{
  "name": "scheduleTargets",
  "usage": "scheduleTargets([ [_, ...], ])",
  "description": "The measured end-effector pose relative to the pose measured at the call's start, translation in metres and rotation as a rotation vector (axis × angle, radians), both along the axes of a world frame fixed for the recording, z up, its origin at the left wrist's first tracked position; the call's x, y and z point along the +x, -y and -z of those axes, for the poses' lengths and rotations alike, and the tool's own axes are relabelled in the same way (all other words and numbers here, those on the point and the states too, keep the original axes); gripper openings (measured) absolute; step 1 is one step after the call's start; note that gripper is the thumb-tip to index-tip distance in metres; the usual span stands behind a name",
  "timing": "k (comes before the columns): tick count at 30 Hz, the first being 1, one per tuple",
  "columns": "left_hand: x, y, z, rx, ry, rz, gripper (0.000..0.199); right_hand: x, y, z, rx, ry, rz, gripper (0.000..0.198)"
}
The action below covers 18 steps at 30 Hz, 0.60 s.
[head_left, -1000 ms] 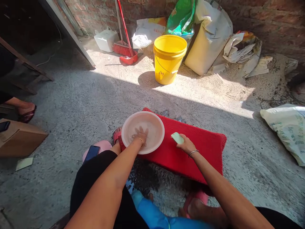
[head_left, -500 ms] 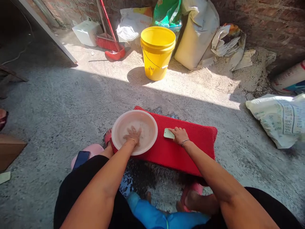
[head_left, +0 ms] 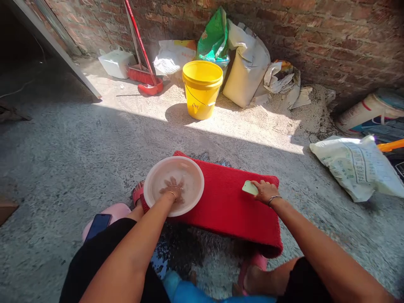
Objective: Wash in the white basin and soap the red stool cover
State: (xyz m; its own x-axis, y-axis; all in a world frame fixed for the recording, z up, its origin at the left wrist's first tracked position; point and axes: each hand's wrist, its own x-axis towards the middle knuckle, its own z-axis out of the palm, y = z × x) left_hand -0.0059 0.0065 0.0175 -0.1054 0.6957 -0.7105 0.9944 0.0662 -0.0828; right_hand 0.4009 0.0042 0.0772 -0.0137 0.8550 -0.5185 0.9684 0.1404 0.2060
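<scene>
My left hand is dipped in water inside a pale pink basin, its fingers spread and holding nothing. The basin rests on the left end of a red cloth, which lies over a low, long support that I cannot make out. Closed around a pale green scrub brush with a small hole in its corner, my right hand presses it flat on the cloth's right part. The underside of the brush is hidden.
A yellow bucket stands ahead on the concrete floor. Behind it are a red broom, sacks and a brick wall. A white sack lies at right. At left, a phone rests on a pink surface.
My right hand has slid the scrub brush to the right along the red cloth. My left hand stays in the basin, and the head view has tilted up a little.
</scene>
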Motion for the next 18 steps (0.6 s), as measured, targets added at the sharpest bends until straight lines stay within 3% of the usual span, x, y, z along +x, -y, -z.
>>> scheduleTargets([
  [6, 0.005, 0.003, 0.014, 0.012, -0.068, 0.020, 0.124, -0.132, -0.054, 0.019, 0.039, -0.251, -0.197, 0.065],
  [10, 0.006, 0.002, 0.021, 0.000, -0.100, 0.008, 0.123, -0.169, -0.073, 0.035, 0.009, -0.304, -0.259, 0.061],
  [12, 0.006, 0.000, 0.022, -0.005, -0.106, -0.003, 0.124, -0.157, -0.075, 0.039, 0.001, -0.290, -0.263, 0.059],
  [14, 0.006, -0.001, 0.023, -0.011, -0.104, -0.010, 0.123, -0.121, -0.070, 0.040, -0.003, -0.245, -0.240, 0.059],
  [18, 0.006, 0.000, 0.021, -0.001, -0.099, -0.019, 0.122, 0.001, -0.037, 0.033, -0.014, -0.071, -0.112, 0.060],
])
